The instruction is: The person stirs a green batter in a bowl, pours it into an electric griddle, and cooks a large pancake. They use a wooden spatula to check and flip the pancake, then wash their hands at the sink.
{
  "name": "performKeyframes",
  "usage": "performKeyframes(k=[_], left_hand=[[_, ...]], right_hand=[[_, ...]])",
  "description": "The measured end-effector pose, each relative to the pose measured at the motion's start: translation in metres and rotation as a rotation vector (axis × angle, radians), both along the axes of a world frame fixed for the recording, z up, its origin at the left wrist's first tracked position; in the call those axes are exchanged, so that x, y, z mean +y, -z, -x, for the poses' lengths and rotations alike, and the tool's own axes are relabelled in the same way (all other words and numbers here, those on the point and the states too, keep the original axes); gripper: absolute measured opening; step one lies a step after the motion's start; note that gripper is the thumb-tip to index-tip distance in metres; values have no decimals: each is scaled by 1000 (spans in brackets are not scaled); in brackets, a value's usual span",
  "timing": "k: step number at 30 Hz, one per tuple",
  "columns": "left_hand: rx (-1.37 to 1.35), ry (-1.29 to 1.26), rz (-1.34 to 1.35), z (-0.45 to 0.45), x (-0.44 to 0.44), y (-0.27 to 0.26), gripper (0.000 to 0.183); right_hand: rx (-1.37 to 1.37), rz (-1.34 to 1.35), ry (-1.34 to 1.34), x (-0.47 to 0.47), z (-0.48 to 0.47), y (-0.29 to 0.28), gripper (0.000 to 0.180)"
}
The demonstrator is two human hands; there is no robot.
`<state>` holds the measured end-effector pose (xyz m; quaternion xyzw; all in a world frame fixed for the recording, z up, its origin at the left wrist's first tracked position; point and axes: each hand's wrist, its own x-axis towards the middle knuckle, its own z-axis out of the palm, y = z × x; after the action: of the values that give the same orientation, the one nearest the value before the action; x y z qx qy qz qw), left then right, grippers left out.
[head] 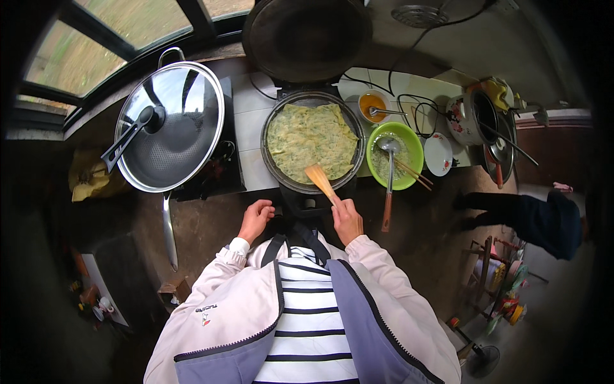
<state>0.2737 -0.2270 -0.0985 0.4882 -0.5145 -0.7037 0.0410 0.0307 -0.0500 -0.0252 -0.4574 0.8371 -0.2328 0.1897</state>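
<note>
A flat pancake with green flecks covers most of the round electric griddle, whose dark lid stands raised behind it. My right hand grips a wooden spatula, its blade over the pancake's near edge. In front of the counter, left of the griddle's handle, my left hand has its fingers curled and seems to hold nothing. Right of the griddle stands a green bowl of batter with a ladle and chopsticks in it. Behind that is a small bowl of orange-yellow liquid with a spoon.
A lidded wok sits on a black cooktop at left, its handle jutting over the counter edge. Cables, a floral plate and a floral pot lie at right. Another person stands at far right.
</note>
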Motion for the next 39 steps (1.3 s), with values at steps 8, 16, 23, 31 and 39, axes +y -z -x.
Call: performKeyframes(k=[8, 16, 23, 31, 39], left_hand=[[192, -109, 831, 126, -90, -126, 19], [318, -173, 1784, 236, -259, -254, 35], [132, -101, 2013, 270, -321, -269, 43], [125, -51, 1984, 288, -339, -265, 43], [30, -7, 1855, 303, -327, -290, 46]], right_hand=[[3, 66, 159, 16, 8, -1, 30], [-30, 329, 237, -16, 40, -5, 27], [-30, 415, 302, -58, 89, 40, 23], [-156, 436, 455, -57, 120, 36, 23], [-77, 447, 323, -71, 109, 22, 23]])
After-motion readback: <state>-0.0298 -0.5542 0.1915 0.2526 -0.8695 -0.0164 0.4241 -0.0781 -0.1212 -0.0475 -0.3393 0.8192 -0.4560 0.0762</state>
